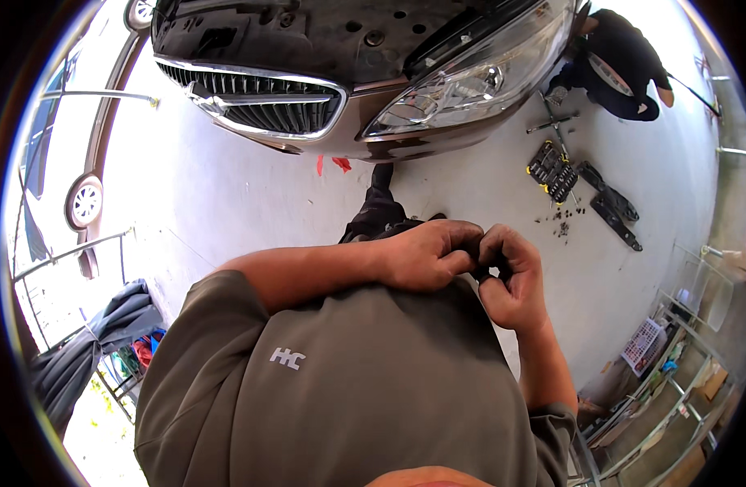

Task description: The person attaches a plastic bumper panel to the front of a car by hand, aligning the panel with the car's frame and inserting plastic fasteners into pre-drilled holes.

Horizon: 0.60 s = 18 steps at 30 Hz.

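Note:
Both hands meet in front of my torso, fingers curled and dirty. My left hand (438, 256) is closed, its thumb and fingers pressed together. Beside it, my right hand (512, 280) bends in a pinch, thumb toward forefinger. A small dark thing seems to sit between the fingertips, mostly hidden, and I cannot make out its kind. Ahead of me stands a brown car with its engine bay uncovered, showing the chrome-edged grille (263, 105) and a headlight (462, 89). The hands are apart from the car.
On the floor to the right lie an open tool case (553, 170), a cross-shaped lug wrench (554, 123), black trim pieces (610, 207) and scattered small dark parts (561, 223). Another person (620, 65) bends by the car. A metal shelf rack (657, 406) stands at the lower right.

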{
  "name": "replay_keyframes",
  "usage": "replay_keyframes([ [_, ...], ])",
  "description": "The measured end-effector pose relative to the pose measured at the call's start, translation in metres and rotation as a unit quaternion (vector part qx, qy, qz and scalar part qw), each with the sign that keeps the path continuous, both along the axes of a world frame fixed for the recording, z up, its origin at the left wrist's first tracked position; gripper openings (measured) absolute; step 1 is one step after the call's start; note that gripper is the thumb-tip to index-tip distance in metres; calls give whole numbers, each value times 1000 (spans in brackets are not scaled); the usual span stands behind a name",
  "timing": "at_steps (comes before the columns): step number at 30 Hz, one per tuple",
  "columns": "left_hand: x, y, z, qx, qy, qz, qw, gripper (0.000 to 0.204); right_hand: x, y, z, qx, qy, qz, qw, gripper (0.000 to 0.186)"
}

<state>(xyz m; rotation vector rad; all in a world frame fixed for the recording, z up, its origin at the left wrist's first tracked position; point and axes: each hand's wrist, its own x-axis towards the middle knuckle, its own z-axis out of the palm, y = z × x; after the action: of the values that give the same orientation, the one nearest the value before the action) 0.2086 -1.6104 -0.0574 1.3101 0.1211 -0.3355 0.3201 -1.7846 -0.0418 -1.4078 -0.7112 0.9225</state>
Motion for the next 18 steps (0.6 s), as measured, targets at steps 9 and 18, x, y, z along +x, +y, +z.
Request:
replay_keyframes([
  [9,-14,89,-13,-43,25,53,997,21,11,97,3,-38,-59,72,995,21],
  [18,-44,203,-35,-134,48,85,986,13,-2,211,12,-102,-243,101,959,31],
])
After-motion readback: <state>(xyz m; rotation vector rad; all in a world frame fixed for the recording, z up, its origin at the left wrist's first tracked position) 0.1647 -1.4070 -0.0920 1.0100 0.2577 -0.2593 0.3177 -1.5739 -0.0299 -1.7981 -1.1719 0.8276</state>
